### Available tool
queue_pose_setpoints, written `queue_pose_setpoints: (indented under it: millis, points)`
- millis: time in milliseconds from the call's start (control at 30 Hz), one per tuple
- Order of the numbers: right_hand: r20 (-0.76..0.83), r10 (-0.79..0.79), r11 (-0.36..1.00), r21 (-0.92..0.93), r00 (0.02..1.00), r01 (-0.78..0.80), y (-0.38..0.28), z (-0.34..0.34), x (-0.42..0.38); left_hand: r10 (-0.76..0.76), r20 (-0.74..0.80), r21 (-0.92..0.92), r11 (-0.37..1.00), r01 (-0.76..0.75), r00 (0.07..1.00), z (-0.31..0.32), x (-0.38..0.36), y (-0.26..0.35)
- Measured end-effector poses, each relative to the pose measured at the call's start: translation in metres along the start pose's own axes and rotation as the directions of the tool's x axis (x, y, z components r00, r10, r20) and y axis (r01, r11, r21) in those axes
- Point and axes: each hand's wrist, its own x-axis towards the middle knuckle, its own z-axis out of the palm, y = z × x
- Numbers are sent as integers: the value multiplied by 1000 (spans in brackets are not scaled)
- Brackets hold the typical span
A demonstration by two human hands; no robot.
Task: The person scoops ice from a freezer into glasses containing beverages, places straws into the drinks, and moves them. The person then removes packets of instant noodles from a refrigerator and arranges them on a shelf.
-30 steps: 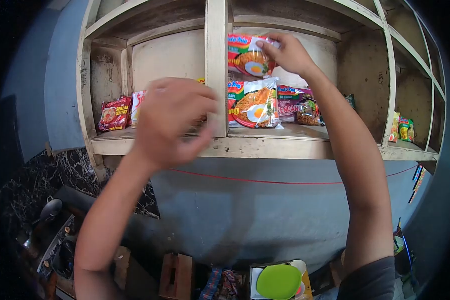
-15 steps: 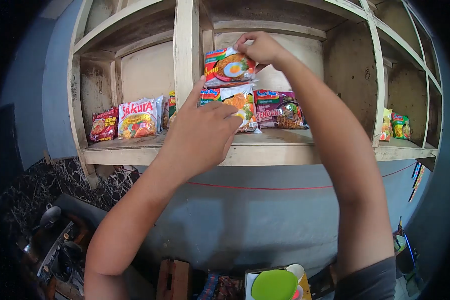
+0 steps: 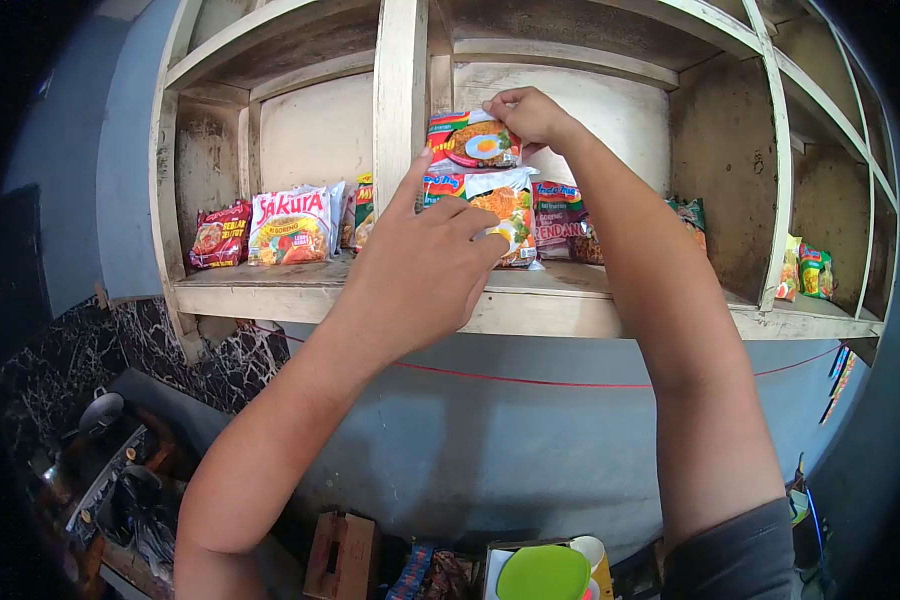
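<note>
My right hand pinches the top right corner of a red and white noodle packet with a fried egg picture. That packet stands upright behind and above a white noodle packet on the shelf. In front of the white packet is my left hand, fingers spread, its index finger pointing up near the left edge of the upper packet and its other fingertips against the white packet's face. A purple packet stands just right of them, partly hidden by my right forearm.
The wooden shelf also holds a Sakura packet and a dark red packet at left, and small packets at far right. Below are a red cord, a cardboard box, a green lid and a stove area at lower left.
The view has shifted, so the shelf appears slightly further right. My right hand and the upper packet sit a little lower against the white packet. My left hand keeps nearly the same pose.
</note>
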Motion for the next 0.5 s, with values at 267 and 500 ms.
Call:
queue_pose_setpoints:
  millis: [267,500]
  points:
    - [42,118,992,-41,992,-116,-3,-1,-10,-3,4,-4,1000,3,1000,0,-2,1]
    - [-123,36,995,-92,992,-48,-1,-9,-18,20,-64,-16,1000,-21,998,-5,-3,4]
